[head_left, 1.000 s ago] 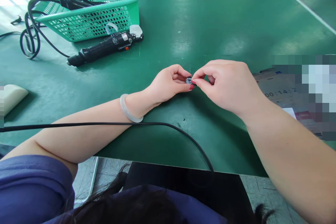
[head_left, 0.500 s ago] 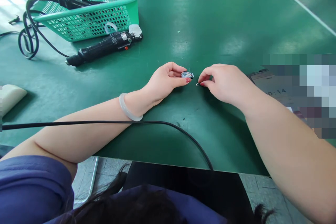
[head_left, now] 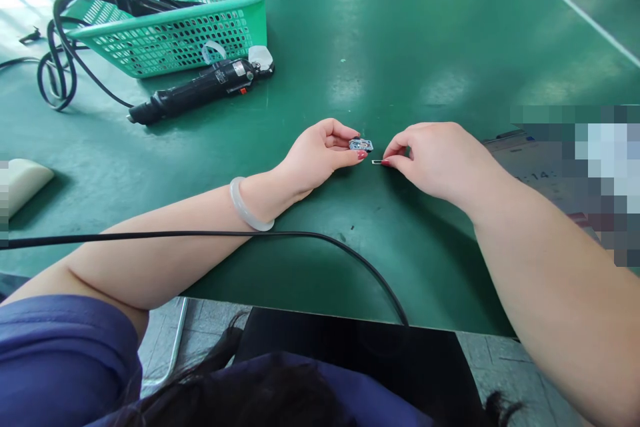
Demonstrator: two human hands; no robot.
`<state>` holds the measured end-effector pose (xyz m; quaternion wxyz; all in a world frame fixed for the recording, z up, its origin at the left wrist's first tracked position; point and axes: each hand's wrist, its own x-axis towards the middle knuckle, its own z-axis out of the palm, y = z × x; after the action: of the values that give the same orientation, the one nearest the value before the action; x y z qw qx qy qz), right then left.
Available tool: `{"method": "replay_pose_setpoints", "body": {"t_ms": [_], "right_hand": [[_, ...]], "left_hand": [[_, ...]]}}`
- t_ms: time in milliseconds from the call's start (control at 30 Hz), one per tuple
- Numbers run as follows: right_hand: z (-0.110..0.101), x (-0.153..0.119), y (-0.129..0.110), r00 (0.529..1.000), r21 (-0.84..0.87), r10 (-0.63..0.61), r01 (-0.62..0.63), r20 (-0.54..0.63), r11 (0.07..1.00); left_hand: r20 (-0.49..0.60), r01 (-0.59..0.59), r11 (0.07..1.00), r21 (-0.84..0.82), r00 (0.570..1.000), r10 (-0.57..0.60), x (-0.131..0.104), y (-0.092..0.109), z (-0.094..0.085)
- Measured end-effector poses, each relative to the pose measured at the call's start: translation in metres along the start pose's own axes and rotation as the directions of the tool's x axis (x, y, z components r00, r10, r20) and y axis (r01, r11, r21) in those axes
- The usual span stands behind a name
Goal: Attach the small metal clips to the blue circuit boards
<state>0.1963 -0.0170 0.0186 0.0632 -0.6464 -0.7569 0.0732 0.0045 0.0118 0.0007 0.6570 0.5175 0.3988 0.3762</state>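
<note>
Pinched between the thumb and fingers of my left hand (head_left: 320,153) is a small circuit board (head_left: 361,145), blue-grey with tiny parts on its face. My right hand (head_left: 433,160) grips a small, thin rectangular piece (head_left: 377,162) with a pale edge by one end; its exact kind is too small to make out. The piece sits just below and to the right of the board, apart from it. Both hands are low over the green table top (head_left: 360,240).
A green plastic basket (head_left: 165,47) with black items inside stands at the back left. In front of it lies a black electric screwdriver (head_left: 200,90) with a looped cord. A black cable (head_left: 165,235) crosses over my left forearm. A partly blurred device lies at right (head_left: 540,160).
My right hand has shifted slightly right, and more of the thin piece shows beyond its fingertips. My left hand still holds the circuit board; the whole view has shifted a little.
</note>
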Motion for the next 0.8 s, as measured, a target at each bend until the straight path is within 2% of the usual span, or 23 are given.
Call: {"method": "replay_pose_setpoints", "body": {"t_ms": [200,367,533,667,800], "right_hand": [[-0.0033,-0.0011,-0.0001,0.999,-0.003,0.028,-0.029,-0.028,1.0],[-0.005,-0.0019,-0.0029,0.998,0.008,0.057,-0.057,0.001,0.998],[-0.0065,-0.0048,0.0001,0.985,0.037,0.17,-0.168,-0.031,0.985],[-0.0059,-0.0038,0.0044,0.976,0.026,0.217,-0.217,-0.006,0.976],[-0.0006,-0.0003,0.0039,0.981,0.026,0.193,-0.193,-0.018,0.981]], "left_hand": [[-0.004,0.012,1.0,-0.002,1.0,-0.012,0.0003,0.0005,-0.0001],[-0.001,0.013,1.0,0.0,1.0,-0.013,0.0003,0.0007,0.0],[-0.003,0.02,1.0,0.008,1.0,-0.02,-0.0003,0.0014,0.0005],[-0.002,0.026,1.0,0.011,1.0,-0.026,-0.0012,0.0024,0.0013],[-0.001,0.026,1.0,0.012,1.0,-0.026,-0.0013,0.0023,0.0016]]}}
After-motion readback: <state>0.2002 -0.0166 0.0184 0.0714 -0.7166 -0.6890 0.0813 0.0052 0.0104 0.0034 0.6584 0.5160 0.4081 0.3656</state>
